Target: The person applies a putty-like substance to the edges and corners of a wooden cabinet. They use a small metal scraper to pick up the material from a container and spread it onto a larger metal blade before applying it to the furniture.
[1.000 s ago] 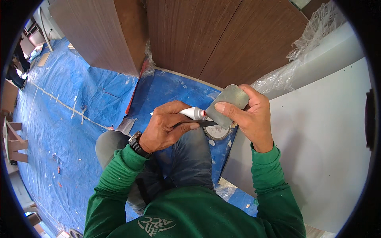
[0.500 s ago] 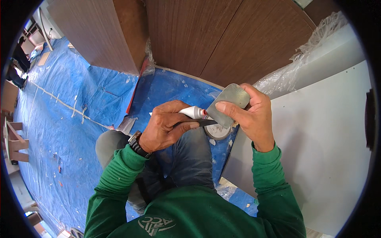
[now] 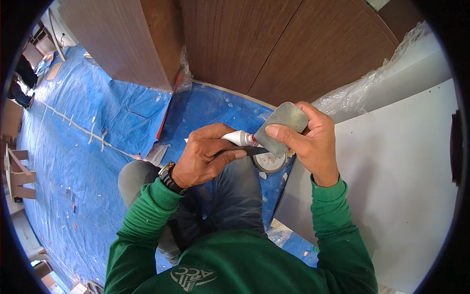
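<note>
My left hand [image 3: 205,154] is closed around a white tube [image 3: 238,137] with a red tip. The same hand also grips a dark, flat putty knife [image 3: 255,151], whose blade points right. In my right hand [image 3: 318,144] is a grey metal scraper plate [image 3: 283,122] with rounded corners, pinched between thumb and fingers. The tube's red tip meets or nearly meets the plate's left edge; whether they touch I cannot tell. Below the plate stands an open round can [image 3: 270,164] with whitish material inside, partly covered by the plate and knife.
Brown wood-grain cabinet panels [image 3: 235,44] rise ahead. A large white panel [image 3: 391,186] lies to the right, with crumpled clear plastic wrap [image 3: 352,95] along its far side. Blue sheeting [image 3: 88,161] with scattered scraps covers the floor. Another person [image 3: 23,81] stands at the far left.
</note>
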{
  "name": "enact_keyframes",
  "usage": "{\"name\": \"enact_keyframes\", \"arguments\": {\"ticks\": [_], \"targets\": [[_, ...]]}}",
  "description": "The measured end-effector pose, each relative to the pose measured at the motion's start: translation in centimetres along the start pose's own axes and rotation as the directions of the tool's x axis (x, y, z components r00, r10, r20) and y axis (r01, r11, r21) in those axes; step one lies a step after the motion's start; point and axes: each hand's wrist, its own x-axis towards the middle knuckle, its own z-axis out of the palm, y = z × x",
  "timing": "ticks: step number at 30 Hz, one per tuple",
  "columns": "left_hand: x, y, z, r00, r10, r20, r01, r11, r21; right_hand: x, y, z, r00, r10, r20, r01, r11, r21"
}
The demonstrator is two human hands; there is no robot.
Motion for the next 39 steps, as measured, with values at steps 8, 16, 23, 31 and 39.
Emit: {"name": "enact_keyframes", "arguments": {"ticks": [8, 16, 23, 31, 39], "targets": [[-0.02, -0.07, 0.03, 1.000, 0.008, -0.006, -0.008, 1.000, 0.010, 0.44, -0.20, -0.06, 0.999, 0.029, 0.022, -0.028, 0.999, -0.023], [0.02, -0.08, 0.06, 1.000, 0.018, -0.014, -0.017, 1.000, 0.009, 0.49, -0.17, -0.07, 1.000, 0.015, 0.012, -0.015, 1.000, -0.010], [-0.01, 0.07, 0.07, 1.000, 0.024, -0.016, -0.024, 1.000, 0.015, 0.45, -0.48, -0.08, 1.000, 0.005, 0.012, -0.005, 0.999, -0.035], [-0.10, 0.24, 0.17, 0.999, 0.033, -0.018, -0.033, 0.999, 0.018, 0.44, -0.21, -0.21, 0.999, -0.001, 0.034, 0.002, 1.000, -0.015], [-0.27, 0.14, 0.21, 0.999, 0.040, -0.010, -0.039, 0.999, 0.034, 0.53, -0.14, -0.26, 0.997, 0.055, 0.059, -0.056, 0.998, 0.018]]}}
